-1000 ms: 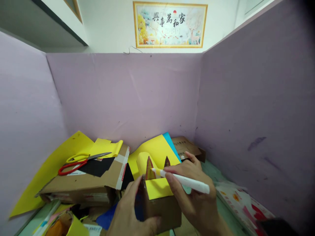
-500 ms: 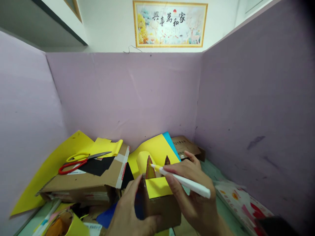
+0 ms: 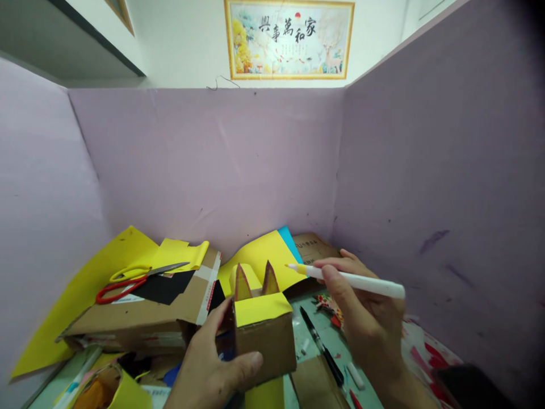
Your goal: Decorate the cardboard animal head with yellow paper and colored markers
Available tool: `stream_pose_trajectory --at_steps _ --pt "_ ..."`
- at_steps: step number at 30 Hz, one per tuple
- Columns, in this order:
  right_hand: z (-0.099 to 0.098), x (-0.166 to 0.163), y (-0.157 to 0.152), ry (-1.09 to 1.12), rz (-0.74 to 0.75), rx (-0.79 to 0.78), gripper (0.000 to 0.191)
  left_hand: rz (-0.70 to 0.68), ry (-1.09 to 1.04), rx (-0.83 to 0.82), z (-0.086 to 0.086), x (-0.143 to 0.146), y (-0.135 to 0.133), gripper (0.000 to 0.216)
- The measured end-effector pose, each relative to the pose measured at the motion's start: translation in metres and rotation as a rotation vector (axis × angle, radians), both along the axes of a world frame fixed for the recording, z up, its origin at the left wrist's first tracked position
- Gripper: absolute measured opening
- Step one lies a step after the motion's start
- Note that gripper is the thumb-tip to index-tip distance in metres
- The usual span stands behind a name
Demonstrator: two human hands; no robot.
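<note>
A small brown cardboard box (image 3: 266, 343) with a strip of yellow paper (image 3: 261, 310) on top is gripped from the left side by my left hand (image 3: 215, 355), its thumb across the front. Two pointed ears (image 3: 243, 283), edged in dark reddish brown and coloured yellow inside, stand up from the box. Below it a yellow piece (image 3: 264, 393) shows, partly hidden. My right hand (image 3: 368, 309) pinches a white marker pen (image 3: 366, 282), whose yellow tip points left, apart from the ears.
Scissors (image 3: 128, 281) with red and yellow handles lie on a flattened cardboard carton (image 3: 149, 315) at left, among yellow paper. A black pen (image 3: 321, 343) and cardboard scrap (image 3: 317, 383) lie on the green table. Purple partitions (image 3: 204, 159) enclose the space.
My right hand has drawn the marker away from the left ear, to the right and slightly up. My left hand has shifted the box left, and both ears now show fully.
</note>
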State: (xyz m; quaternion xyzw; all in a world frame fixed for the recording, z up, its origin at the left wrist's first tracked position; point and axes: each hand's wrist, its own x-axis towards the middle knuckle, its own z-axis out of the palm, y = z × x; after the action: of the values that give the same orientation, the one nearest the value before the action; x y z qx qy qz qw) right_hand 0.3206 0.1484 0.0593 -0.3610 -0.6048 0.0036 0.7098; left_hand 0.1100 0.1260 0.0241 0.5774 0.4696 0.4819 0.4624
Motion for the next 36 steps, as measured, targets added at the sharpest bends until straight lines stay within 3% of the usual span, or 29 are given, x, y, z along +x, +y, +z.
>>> stream_pose_trajectory --at_steps 4,9,15,28,36 --pt "-0.004 0.0 0.011 -0.01 -0.014 -0.105 0.011 0.04 -0.038 -0.033 0.004 -0.002 0.003 0.086" --pt "-0.005 -0.007 0.012 -0.12 0.068 -0.068 0.008 0.02 -0.027 -0.072 0.014 -0.001 0.0 0.083" --pt "-0.006 -0.012 0.012 -0.264 0.082 -0.025 0.005 0.035 -0.045 -0.076 0.004 -0.004 0.005 0.087" --pt "-0.005 -0.013 0.012 -0.242 0.114 -0.055 0.008 0.084 -0.041 -0.066 0.004 -0.003 0.002 0.081" --pt "-0.007 -0.013 0.012 -0.253 0.128 -0.073 0.009 0.037 -0.048 -0.117 0.005 -0.002 0.002 0.091"
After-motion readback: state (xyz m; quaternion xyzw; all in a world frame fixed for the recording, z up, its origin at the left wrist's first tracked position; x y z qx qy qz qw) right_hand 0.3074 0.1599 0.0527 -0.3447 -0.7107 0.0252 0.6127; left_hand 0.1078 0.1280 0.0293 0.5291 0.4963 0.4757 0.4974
